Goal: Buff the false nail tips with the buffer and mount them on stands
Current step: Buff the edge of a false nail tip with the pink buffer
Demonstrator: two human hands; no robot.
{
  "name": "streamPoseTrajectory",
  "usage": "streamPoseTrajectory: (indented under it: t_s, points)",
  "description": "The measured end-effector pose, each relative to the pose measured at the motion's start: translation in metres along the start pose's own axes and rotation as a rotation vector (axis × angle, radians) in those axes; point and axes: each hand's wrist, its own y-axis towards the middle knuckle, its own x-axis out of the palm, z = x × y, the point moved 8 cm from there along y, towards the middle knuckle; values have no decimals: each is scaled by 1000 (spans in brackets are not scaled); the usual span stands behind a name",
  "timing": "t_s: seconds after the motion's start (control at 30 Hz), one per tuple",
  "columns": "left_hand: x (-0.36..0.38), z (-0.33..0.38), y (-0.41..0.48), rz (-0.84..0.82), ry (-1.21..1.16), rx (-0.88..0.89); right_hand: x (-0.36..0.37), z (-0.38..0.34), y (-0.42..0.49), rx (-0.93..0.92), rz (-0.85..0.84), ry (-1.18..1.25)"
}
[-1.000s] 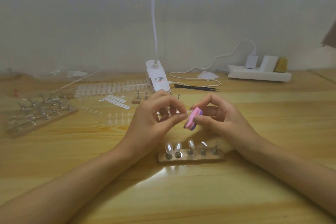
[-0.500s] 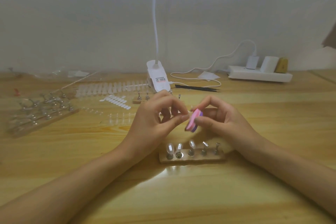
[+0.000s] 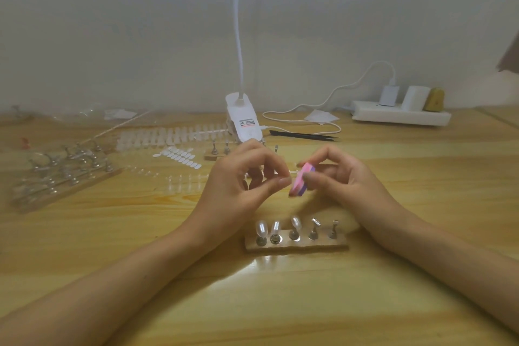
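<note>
Pink-and-purple buffer block [image 3: 302, 179] pinched in right hand [image 3: 345, 178], held above pale wood-grain table [image 3: 421, 191]. Left hand [image 3: 238, 180] fingertips pressed together just beside the block; whether a nail tip sits between them, cannot tell. Below the grip: wooden stand base [image 3: 296, 244], five pegs, three left ones carrying clear tips [image 3: 261, 227]. Beyond: white clip lamp [image 3: 243, 121], black tweezers [image 3: 304, 135], power strip [image 3: 401, 116] against plain grey wall [image 3: 140, 22].

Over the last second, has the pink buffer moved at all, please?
No, not noticeably. The pink buffer stays pinched in the right hand, above the stand holder, at the left hand fingertips.
</note>
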Motion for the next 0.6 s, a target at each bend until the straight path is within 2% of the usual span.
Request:
streamPoseTrajectory:
  t_s: [0.07,0.17,0.3,0.4,0.5,0.6]
  points:
    - [0,0,0,0,-7,-3,-10,1,1,6,94,6]
    - [0,0,0,1,-13,-3,3,2,0,21,-47,2]
    - [0,-1,0,6,-23,-7,-9,1,0,18,81,5]
    - [-1,-2,0,11,-27,-13,2,1,0,20,-26,-13]
    - [-1,-2,0,11,-27,-11,-8,1,1,18,75,-10]
    - [-2,-3,1,15,-24,-15,0,1,-1,19,-17,-21]
